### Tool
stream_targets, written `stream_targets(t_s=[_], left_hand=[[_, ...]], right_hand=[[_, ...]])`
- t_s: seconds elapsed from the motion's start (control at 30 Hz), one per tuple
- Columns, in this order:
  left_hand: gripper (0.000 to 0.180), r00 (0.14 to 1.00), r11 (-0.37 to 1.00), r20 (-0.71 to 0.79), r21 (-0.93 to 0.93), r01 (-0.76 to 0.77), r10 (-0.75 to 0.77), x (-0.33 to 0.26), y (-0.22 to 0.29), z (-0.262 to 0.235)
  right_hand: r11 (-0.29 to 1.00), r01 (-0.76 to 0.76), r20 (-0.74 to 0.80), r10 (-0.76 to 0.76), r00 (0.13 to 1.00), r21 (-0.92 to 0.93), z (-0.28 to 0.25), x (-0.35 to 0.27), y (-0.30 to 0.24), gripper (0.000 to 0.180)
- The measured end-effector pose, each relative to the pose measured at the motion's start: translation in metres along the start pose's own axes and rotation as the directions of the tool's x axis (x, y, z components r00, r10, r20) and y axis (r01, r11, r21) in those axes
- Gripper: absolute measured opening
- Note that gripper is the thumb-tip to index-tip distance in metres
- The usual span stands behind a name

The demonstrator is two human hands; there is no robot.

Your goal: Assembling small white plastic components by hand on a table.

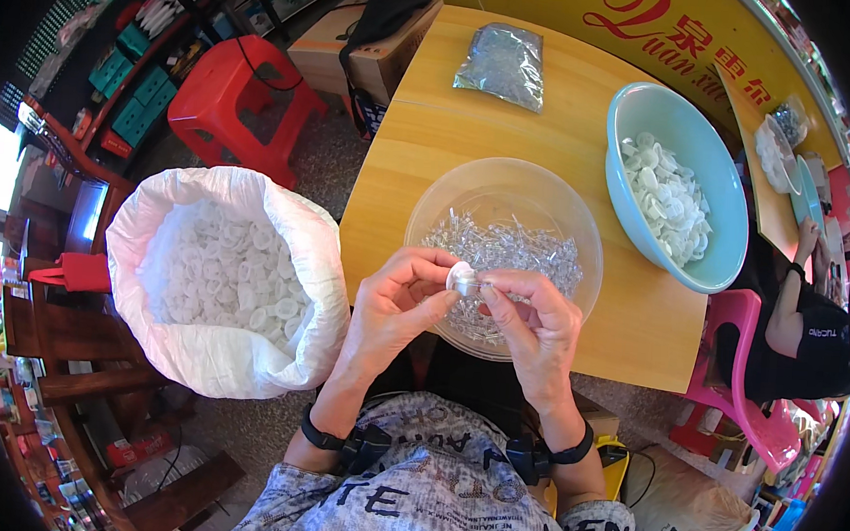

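Both my hands meet over the near rim of a translucent round tub (508,181). Between finger and thumb, my left hand (396,298) pinches a small white plastic cap (460,273). My right hand (541,323) has its fingertips closed on a small transparent plastic piece (469,288) at the cap's side; its exact shape is too small to make out. Many thin transparent plastic pieces (552,254) lie in the tub below. To the left, an open white sack (214,374) is filled with white plastic caps (235,264).
On the wooden table (392,166), a light blue basin (631,234) of white caps (668,198) stands at the right and a sealed transparent bag (503,66) lies at the back. A red stool (227,88) is far left. Another person (800,332) sits right, by a pink chair (739,382).
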State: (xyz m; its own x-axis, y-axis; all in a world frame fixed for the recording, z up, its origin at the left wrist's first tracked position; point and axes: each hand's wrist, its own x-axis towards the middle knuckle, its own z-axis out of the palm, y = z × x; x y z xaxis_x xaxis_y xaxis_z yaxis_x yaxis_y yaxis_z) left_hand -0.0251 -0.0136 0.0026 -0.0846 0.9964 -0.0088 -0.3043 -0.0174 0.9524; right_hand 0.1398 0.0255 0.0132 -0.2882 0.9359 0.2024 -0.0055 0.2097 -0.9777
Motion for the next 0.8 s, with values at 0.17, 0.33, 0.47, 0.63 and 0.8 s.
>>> stream_targets(t_s=[0.17,0.33,0.47,0.63,0.8], left_hand=[[0.014,0.998,0.997,-0.006,0.059,-0.055,0.055,0.0016,-0.0052,0.0023],[0.015,0.994,0.992,-0.02,0.068,-0.105,0.107,0.0011,-0.0056,0.0054],[0.014,1.0,1.0,0.001,-0.018,0.013,-0.013,0.001,-0.0025,0.001],[0.014,0.999,0.997,0.01,-0.065,0.05,-0.049,0.0002,-0.0019,-0.0008],[0.016,0.998,0.998,0.034,-0.045,-0.044,0.046,-0.0006,-0.0045,-0.0023]], right_hand=[[0.999,0.027,-0.01,-0.028,1.0,-0.04,0.0003,-0.001,0.0005,0.01],[0.996,-0.062,-0.038,0.065,0.997,0.061,0.0013,-0.0024,0.0025,0.009],[0.984,0.128,-0.006,-0.13,0.992,-0.121,0.0015,0.0006,0.0001,0.011],[0.987,0.098,0.012,-0.097,0.995,-0.125,0.003,0.0016,-0.0051,0.011],[0.999,-0.01,0.039,0.008,0.999,0.046,0.0006,0.0011,-0.0029,0.01]])
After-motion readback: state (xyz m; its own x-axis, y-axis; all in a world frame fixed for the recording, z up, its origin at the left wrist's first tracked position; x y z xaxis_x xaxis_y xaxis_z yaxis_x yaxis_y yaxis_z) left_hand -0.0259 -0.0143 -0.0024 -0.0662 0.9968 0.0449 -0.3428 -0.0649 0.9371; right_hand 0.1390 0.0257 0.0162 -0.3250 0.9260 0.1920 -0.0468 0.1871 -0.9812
